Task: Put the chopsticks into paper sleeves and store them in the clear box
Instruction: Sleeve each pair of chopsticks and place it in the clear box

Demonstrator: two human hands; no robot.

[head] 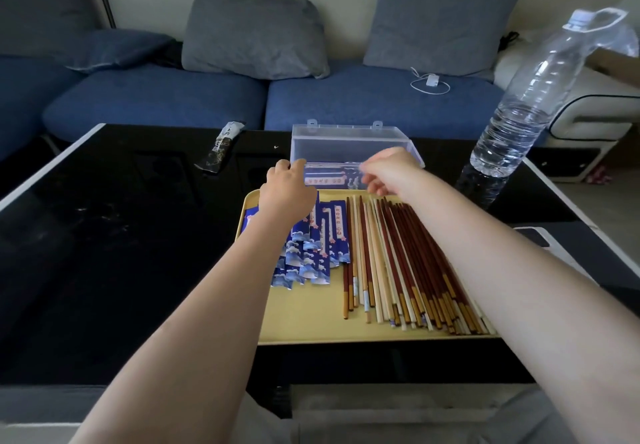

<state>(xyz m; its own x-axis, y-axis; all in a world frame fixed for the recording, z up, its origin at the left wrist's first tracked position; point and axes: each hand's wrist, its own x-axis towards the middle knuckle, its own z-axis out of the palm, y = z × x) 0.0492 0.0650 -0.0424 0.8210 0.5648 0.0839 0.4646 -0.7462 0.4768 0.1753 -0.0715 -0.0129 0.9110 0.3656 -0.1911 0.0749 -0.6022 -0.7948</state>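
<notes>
Two bare forearms reach up from the bottom corners of the frame over a black glossy table (104, 236) that fills the middle and left. Behind it, across the top of the frame, runs a blue sofa (346, 104) with grey-blue cushions. Right of centre on the table lies a yellow tray (311, 319). At the upper right a tall plastic water bottle (526, 97) stands on the table, well apart from the tray. A clear box (346, 146) with its lid raised sits just beyond the tray's far edge, centre frame.

On the right half of the tray lie many loose chopsticks (408, 263), red-brown and pale, roughly parallel. Beside them on the left half lies a heap of blue patterned paper sleeves (311, 253). A sleeved pair (329, 179) shows inside the box between the hands.

Left hand (287, 191) rests at the box's left front edge, fingers curled; whether it grips anything cannot be told. Right hand (388, 170) hovers at the box's right front, fingers bent and blurred, its hold unclear.

At upper left centre, a dark wrapper (220, 147) lies alone on the table.
</notes>
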